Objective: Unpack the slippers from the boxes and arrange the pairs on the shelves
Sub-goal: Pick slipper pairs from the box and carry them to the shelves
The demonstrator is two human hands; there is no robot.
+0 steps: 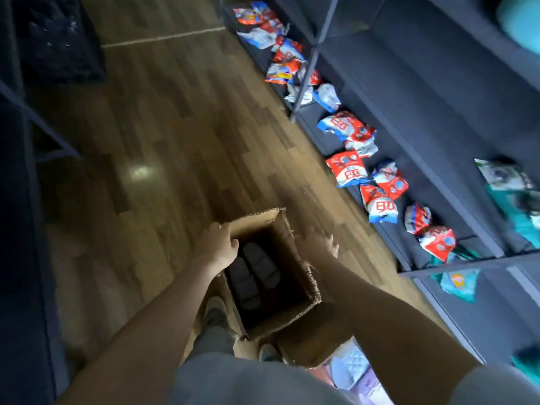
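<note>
from my feed, the left hand (217, 247) grips the left rim of an open cardboard box (295, 276), fingers curled over the edge and into the opening. the right hand (317, 244) is at the box's right wall with its fingers straight and spread. it is blurred, so i cannot tell whether it is touching the cardboard. a pair of dark slippers (254, 270) lies side by side on the bottom of the box, between the two hands and just below the left hand's fingers.

the box is above a wooden floor (175, 127) with a bright glare patch on it. a second cardboard box (315, 337) sits lower down, partly under the first. dark blue shelves (423, 92) run along the right, and a dark rack (17, 200) stands on the left.

red, white and blue packets (347, 171) lie scattered along the lowest shelf, with teal packets (458, 283) nearer to me. the red packets carry large white characters, but they are turned away from me and too blurred to read.
</note>
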